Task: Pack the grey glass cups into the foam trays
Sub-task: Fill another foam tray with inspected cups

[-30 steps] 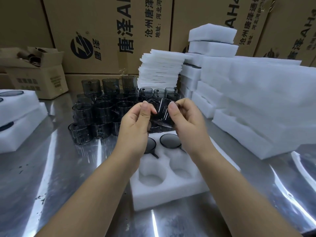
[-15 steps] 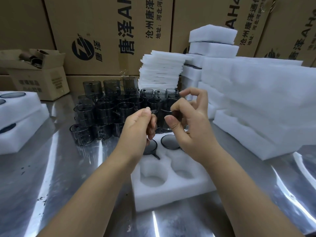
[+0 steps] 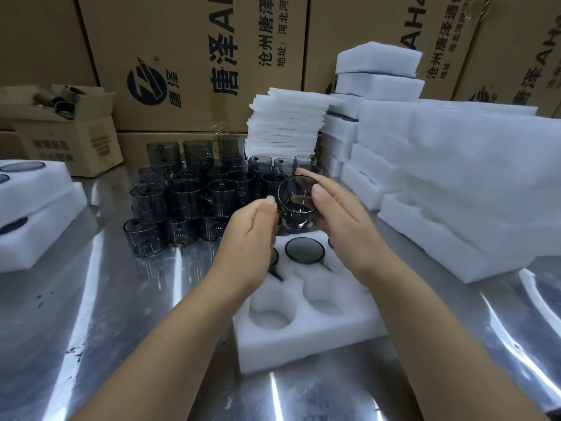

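Holding one grey glass cup [image 3: 296,205] just above the far end of the foam tray [image 3: 303,344], mouth tipped toward the viewer. The right hand [image 3: 343,226] wraps round it, thumb on the rim, and the left hand [image 3: 252,235] pinches its side. Seated cups [image 3: 305,250] fill the tray's far holes; the near holes [image 3: 271,314] are free. The next move is probably lowering the cup squarely into a free hole.

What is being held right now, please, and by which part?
A grey glass cup: the right hand grips its rim; the left hand touches its left side.
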